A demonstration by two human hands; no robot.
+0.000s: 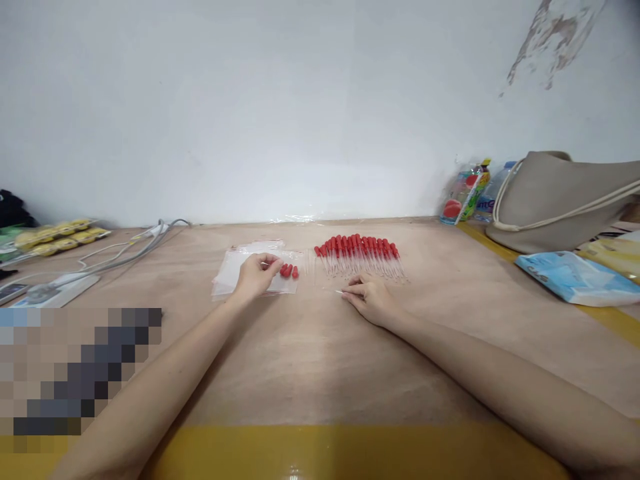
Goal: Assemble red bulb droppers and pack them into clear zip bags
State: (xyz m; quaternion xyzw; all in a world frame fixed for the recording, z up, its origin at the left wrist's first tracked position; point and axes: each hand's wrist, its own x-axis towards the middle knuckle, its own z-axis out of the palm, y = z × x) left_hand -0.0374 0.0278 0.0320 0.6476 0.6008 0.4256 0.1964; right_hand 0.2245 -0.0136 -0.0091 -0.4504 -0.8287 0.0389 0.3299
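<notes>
A row of several glass droppers with red rubber bulbs lies on the brown table near the wall. To their left, a small stack of clear plastic bags holds a few red-bulbed droppers at its right end. My left hand rests on the bags, fingers curled and pinching the top bag near those droppers. My right hand lies below the row, fingers closed around the thin glass stem of one dropper, which points left.
A beige handbag, bottles and a blue wipes pack sit at the right. Grey cables, yellow packets and a phone lie at the left. A yellow strip edges the table's front.
</notes>
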